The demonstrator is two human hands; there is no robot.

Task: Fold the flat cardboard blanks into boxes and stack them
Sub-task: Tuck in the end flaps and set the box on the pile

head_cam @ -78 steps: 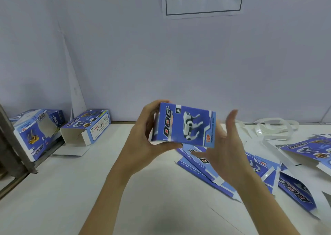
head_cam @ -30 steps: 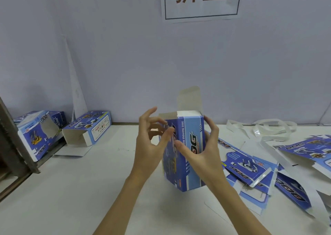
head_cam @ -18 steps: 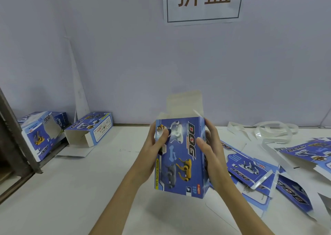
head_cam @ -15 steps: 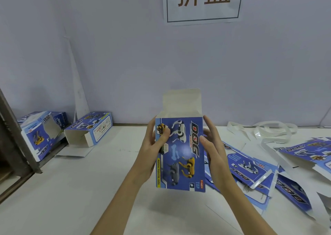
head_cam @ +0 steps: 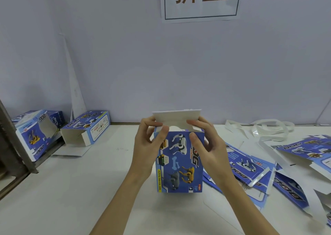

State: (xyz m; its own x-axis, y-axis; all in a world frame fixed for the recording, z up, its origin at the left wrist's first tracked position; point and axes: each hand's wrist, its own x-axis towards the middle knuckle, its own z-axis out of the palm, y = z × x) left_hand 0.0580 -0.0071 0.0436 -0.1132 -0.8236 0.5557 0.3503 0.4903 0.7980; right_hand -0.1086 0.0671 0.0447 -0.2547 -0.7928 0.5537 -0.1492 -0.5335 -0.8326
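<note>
A blue box (head_cam: pixel 180 165) printed with toy dogs stands upright in front of me, its white top flap (head_cam: pixel 176 117) bent partway down toward me. My left hand (head_cam: pixel 146 149) grips the box's upper left edge, thumb on the front and fingers at the flap. My right hand (head_cam: pixel 206 145) grips the upper right edge, thumb on the front, fingertips on the flap. Flat blue blanks (head_cam: pixel 250 170) lie spread on the table to the right.
Two folded blue boxes lie at the back left, one with an open end (head_cam: pixel 86 129) and one at the table's edge (head_cam: pixel 34 134). White plastic straps (head_cam: pixel 265 129) curl at the back right. A dark metal bar (head_cam: pixel 12 145) slants at the left. The wall stands close behind.
The box was turned upright with its front toward me. Both hands slid up to its top edge, and the raised white flap has been bent down.
</note>
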